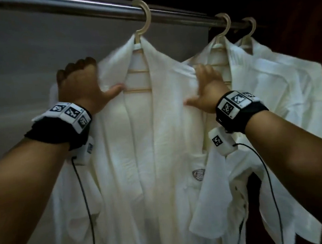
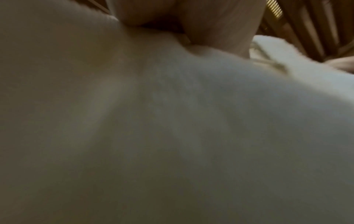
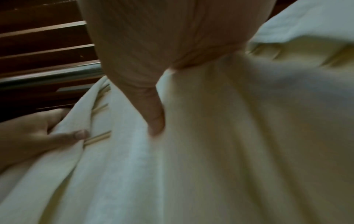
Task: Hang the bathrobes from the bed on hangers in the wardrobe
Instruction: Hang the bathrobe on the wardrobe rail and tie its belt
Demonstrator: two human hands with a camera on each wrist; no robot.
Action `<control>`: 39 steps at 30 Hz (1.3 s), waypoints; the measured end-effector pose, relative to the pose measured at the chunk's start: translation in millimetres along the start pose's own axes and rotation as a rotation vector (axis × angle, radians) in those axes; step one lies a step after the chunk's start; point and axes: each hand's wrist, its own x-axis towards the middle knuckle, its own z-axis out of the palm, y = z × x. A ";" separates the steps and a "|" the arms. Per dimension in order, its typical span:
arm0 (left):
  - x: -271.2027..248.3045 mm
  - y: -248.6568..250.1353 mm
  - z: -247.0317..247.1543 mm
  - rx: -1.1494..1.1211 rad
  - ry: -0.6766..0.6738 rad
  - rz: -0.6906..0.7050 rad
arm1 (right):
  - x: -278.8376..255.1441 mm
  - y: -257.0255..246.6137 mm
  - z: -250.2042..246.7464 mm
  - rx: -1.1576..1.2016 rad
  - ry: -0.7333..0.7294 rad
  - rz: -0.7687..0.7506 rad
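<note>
A white bathrobe (image 1: 158, 141) hangs open-fronted on a cream hanger (image 1: 143, 14) hooked over the metal rod (image 1: 87, 6). My left hand (image 1: 94, 79) grips its left shoulder, fingers curled over the top and thumb on the lapel. My right hand (image 1: 203, 85) holds the robe's right shoulder, thumb spread across the front cloth. In the right wrist view the right hand (image 3: 153, 75) bunches the fabric, and the left hand (image 3: 47, 139) pinches the lapel edge over the hanger's bars. The left wrist view is mostly filled by blurred robe cloth (image 2: 172, 121).
Two more white robes (image 1: 221, 194) (image 1: 290, 91) hang on cream hangers further right on the rod, close against the first. A grey back panel (image 1: 24, 65) lies behind on the left. Dark wood (image 1: 313, 21) closes the right side.
</note>
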 end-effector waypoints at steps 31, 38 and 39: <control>-422.9 188.7 82.9 -0.610 -0.718 -0.650 | -357.6 108.9 154.8 1.629 -0.782 0.863; -434.2 144.5 79.9 -0.571 -0.750 -0.805 | -347.2 98.7 170.1 1.294 -0.452 0.632; -437.8 140.8 73.5 -0.589 -0.736 -0.817 | -348.7 95.6 175.9 1.195 -0.458 0.603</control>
